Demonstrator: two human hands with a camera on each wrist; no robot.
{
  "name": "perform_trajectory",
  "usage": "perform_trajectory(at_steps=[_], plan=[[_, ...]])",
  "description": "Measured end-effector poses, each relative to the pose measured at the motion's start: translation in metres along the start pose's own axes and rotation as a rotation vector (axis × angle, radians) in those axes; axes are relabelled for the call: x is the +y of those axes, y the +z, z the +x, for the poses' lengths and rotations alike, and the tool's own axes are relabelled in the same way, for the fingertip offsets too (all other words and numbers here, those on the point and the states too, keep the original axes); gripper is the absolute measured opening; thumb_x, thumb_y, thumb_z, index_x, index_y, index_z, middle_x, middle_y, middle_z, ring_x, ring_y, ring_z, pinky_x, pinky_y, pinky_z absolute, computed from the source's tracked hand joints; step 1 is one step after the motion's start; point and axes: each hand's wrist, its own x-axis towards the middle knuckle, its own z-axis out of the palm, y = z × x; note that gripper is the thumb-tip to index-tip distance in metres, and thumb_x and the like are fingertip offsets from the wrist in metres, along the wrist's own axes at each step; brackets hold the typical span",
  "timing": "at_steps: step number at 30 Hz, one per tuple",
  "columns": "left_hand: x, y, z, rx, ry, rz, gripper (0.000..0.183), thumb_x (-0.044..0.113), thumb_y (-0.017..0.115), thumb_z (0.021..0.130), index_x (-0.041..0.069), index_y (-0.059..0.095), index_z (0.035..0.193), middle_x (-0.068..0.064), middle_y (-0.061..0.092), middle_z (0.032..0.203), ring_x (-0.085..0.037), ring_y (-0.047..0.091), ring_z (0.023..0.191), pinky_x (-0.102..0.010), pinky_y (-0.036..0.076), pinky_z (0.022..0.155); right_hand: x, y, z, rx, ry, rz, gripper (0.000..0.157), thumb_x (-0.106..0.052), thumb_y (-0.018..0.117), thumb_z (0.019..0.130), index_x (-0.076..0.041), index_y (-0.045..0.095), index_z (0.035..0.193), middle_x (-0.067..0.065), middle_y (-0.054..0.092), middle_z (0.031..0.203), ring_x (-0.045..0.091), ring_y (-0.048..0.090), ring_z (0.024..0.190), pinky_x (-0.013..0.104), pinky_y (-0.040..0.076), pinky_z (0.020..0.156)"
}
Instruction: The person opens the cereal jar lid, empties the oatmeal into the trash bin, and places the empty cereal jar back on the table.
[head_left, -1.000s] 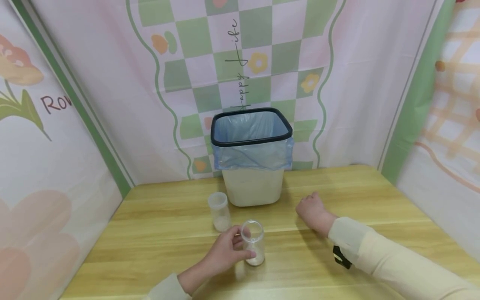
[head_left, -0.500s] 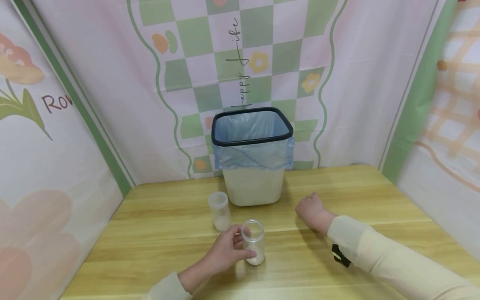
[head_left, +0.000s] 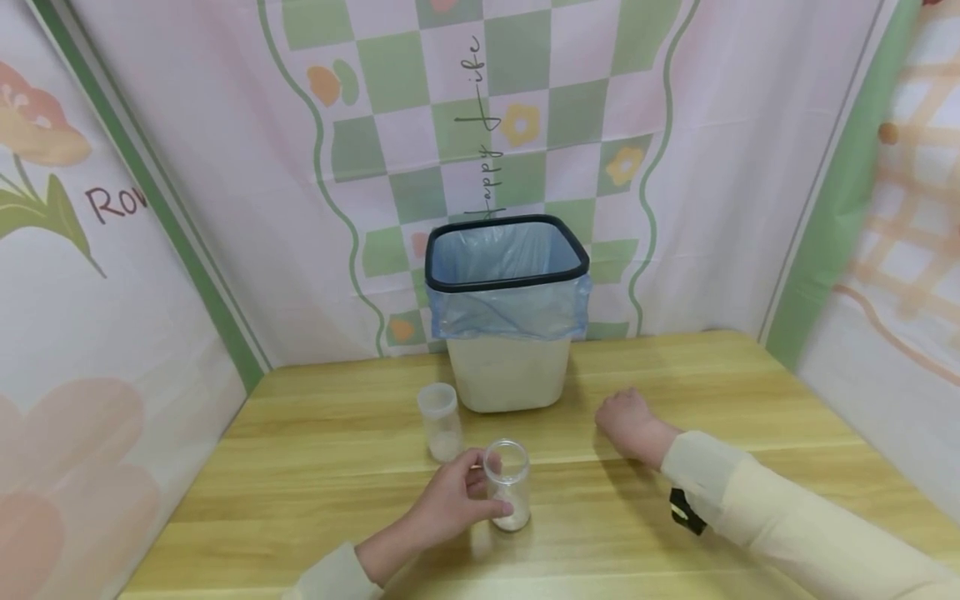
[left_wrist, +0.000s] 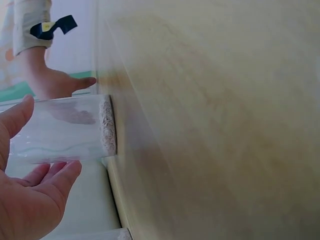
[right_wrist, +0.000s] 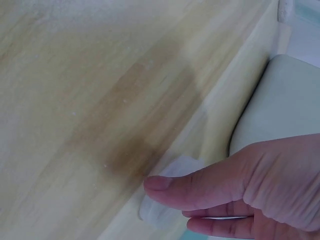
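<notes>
My left hand (head_left: pixel 450 504) holds an uncapped clear plastic jar (left_wrist: pixel 60 127) between thumb and fingers. A layer of whitish grains lies at its bottom, and the jar stands upright on the wooden table (head_left: pixel 322 467). Just behind it to the left is a second clear jar (head_left: pixel 442 429), topped with a frosted cap, with whitish contents low inside. Over to the right, my right hand (head_left: pixel 633 425) is low at the table, its fingers curled. The right wrist view has a white translucent piece, like a jar lid (right_wrist: pixel 160 212), pinched at the thumb and partly hidden by the hand.
Behind the jars stands a cream trash bin (head_left: pixel 510 371) with a black rim and a blue liner bag folded over its edge. Patterned fabric curtains (head_left: pixel 517 125) enclose the table at the back and both sides.
The right hand has shifted very slightly in the head view, along with a small drift of the whole scene. The left hand and both jars keep their places.
</notes>
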Motion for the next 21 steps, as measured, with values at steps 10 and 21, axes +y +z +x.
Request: perform_trajectory(at_steps=[10, 21], plan=[[0.009, -0.003, -0.001, 0.033, 0.013, 0.02, 0.056, 0.018, 0.083, 0.077, 0.002, 0.056, 0.123, -0.014, 0.058, 0.125, -0.034, 0.054, 0.121, -0.039, 0.044, 0.102, 0.013, -0.008, -0.011, 0.131, -0.06, 0.12, 0.015, 0.001, 0.071, 0.074, 0.0, 0.06, 0.084, 0.012, 0.057, 0.077, 0.029, 0.058, 0.072, 0.043, 0.054, 0.069], [0.014, -0.005, 0.001, 0.05, 0.15, 0.103, 0.065, 0.023, 0.084, 0.076, 0.002, 0.054, 0.129, -0.007, 0.061, 0.123, -0.029, 0.056, 0.117, -0.039, 0.044, 0.102, 0.012, -0.012, -0.022, 0.309, -0.092, 0.268, 0.053, -0.004, 0.087, 0.058, 0.009, 0.062, 0.103, 0.019, 0.063, 0.092, 0.034, 0.061, 0.081, 0.046, 0.055, 0.074]])
